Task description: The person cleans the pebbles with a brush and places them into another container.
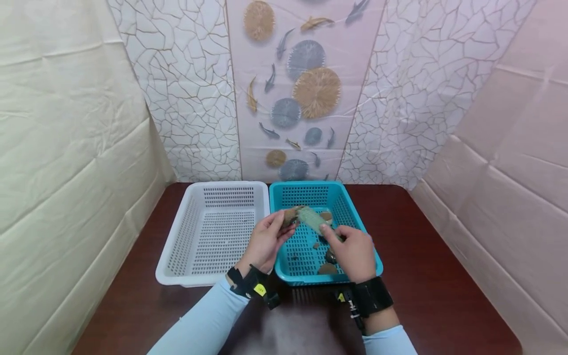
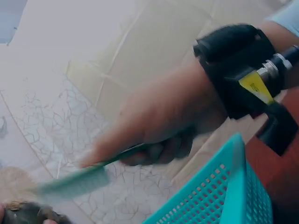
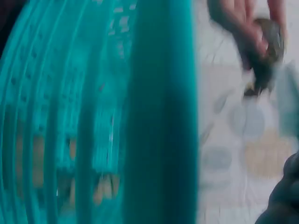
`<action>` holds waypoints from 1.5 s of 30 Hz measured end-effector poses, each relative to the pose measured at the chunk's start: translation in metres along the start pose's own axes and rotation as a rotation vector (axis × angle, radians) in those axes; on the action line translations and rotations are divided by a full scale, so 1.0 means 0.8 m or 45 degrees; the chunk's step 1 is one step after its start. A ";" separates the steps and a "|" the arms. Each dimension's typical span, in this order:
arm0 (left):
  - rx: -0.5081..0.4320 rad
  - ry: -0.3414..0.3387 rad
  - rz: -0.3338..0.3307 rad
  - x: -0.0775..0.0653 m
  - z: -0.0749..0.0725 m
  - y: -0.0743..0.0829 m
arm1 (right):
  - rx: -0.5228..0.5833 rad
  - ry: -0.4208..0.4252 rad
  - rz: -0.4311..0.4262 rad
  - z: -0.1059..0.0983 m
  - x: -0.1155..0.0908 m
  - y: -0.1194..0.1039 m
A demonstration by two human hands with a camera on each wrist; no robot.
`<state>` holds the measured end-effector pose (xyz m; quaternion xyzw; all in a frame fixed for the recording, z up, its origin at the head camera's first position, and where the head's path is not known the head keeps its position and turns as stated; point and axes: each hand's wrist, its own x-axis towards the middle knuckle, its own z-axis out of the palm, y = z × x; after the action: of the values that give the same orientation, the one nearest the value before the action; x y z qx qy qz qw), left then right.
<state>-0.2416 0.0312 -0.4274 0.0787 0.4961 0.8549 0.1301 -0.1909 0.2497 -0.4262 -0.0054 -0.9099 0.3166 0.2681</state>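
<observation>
Over the turquoise basket point(image 1: 306, 185), my left hand point(image 1: 264, 241) holds a dark brown, rough lump point(image 1: 290, 217) between thumb and fingers; its exact kind is unclear. My right hand point(image 1: 357, 254) grips the handle of a pale green brush point(image 1: 311, 219), thumb along the top. The brush head meets or nearly meets the lump's right end. In the left wrist view, the brush's bristles point(image 2: 88, 183) face down, just above the lump point(image 2: 30, 213). From the right wrist, the lump point(image 3: 273, 42) looks dark and shiny, with a ragged lower tip.
Inside the turquoise basket lie a brown rounded piece point(image 1: 327, 269), a dark shiny piece point(image 1: 330, 255), another brown piece point(image 1: 326, 216) and small crumbs. To its left stands a white basket point(image 1: 173, 241). Both are on a dark red-brown table point(image 1: 426, 276), with cloth-covered walls around it.
</observation>
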 end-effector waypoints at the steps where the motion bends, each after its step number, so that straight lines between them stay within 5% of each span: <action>1: 0.004 0.000 0.013 0.001 -0.001 0.000 | -0.032 0.028 0.022 -0.003 0.000 0.003; 4: 0.002 -0.019 0.042 0.003 -0.003 0.000 | -0.058 0.094 0.024 -0.009 0.002 0.006; 10: 0.017 -0.131 0.078 0.001 -0.003 -0.004 | 0.146 0.042 -0.044 -0.010 0.005 -0.004; 17: -0.042 -0.153 0.095 -0.004 -0.005 -0.009 | -0.048 0.073 0.075 -0.016 0.002 0.013; 23: -0.034 -0.188 0.061 -0.004 -0.004 -0.009 | 0.175 0.049 0.000 -0.015 0.002 0.000; 27: 0.015 -0.174 0.074 -0.006 -0.005 -0.007 | -0.020 0.002 0.056 -0.017 0.005 0.006; 30: 0.082 -0.140 0.098 -0.007 -0.006 -0.003 | -0.110 0.062 0.085 -0.021 0.005 0.012; 36: 0.155 -0.161 0.097 -0.009 -0.006 0.002 | 0.142 -0.010 -0.016 -0.018 0.005 0.004; 41: 0.146 -0.208 0.075 -0.011 -0.005 0.001 | -0.088 0.070 0.018 -0.016 0.009 0.010; 45: 0.161 -0.196 0.082 -0.008 -0.006 -0.001 | 0.022 0.096 0.008 -0.016 0.007 0.009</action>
<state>-0.2363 0.0255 -0.4307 0.1679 0.5348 0.8170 0.1351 -0.1909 0.2642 -0.4193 -0.0176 -0.8964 0.3248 0.3012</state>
